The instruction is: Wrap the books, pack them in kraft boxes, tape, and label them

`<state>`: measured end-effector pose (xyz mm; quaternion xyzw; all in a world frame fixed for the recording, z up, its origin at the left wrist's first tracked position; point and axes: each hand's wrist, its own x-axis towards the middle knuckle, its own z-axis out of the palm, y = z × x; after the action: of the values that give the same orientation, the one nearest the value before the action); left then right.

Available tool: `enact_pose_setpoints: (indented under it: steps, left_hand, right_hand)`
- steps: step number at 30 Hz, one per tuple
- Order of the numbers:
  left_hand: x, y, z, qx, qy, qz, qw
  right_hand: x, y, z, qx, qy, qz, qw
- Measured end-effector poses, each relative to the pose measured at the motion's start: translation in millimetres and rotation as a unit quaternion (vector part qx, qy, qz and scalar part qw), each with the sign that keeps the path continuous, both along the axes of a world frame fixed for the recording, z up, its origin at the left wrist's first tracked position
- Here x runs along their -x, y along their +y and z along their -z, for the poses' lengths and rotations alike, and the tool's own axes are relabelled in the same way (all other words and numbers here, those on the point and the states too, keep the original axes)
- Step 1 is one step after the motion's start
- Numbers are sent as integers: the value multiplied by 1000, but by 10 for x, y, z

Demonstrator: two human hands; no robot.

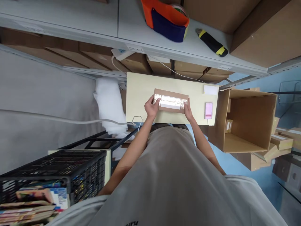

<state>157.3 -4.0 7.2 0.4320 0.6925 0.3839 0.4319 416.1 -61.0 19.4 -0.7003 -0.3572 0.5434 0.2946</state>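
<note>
Head view: shiny-taped parcel [171, 101] over the pale desk [138, 88]
Left hand [151, 107]: clamped on the parcel's left end
Right hand [187, 110]: clamped on its right end

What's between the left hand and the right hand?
A box, one end in the left hand, the other in the right hand; head view.

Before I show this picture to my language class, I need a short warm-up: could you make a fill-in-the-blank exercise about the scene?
1. The parcel is held by the ____ hand and the right hand.
2. The knife on the shelf has a handle coloured black and ____.
3. The plastic crate at the lower left is ____ in colour.
4. The large open box stands to the ____ of the table.

Missing words: left; yellow; black; right.
</note>
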Motion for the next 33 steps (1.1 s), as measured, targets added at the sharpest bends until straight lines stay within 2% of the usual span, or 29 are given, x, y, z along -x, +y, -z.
enact_pose_setpoints:
  steps: [2,3,5,7,11,16,19,22,29,33]
  left_hand:
    - [19,29,0,0,0,5,1000]
    - [34,43,-9,1,4,4,1000]
    - [71,68,-36,-3,16,-5,1000]
    - [99,91,-73,-5,32,-6,999]
    - [111,145,-176,2,48,37,998]
    - [190,194,-337,-63,42,72,995]
    - [249,174,-363,-80,49,71,993]
    - [296,103,-287,-79,53,77,992]
    - [560,-207,85,-19,23,113,993]
    - [692,-335,244,24,15,127,991]
  right_hand:
    - [-50,-36,21,29,-5,22,999]
    - [-69,-61,22,16,-29,44,998]
    - [-96,-116,5,-46,-100,96,989]
    - [-106,-155,-35,-98,-157,120,975]
    - [-88,-138,-171,-126,-204,90,967]
    - [-58,-50,-358,-172,-235,85,953]
    - [-7,-52,-373,-179,-250,79,948]
    - [81,-110,-291,-149,-262,84,950]
    - [308,-357,0,-101,-274,99,951]
    - [512,-473,141,-80,-252,99,959]
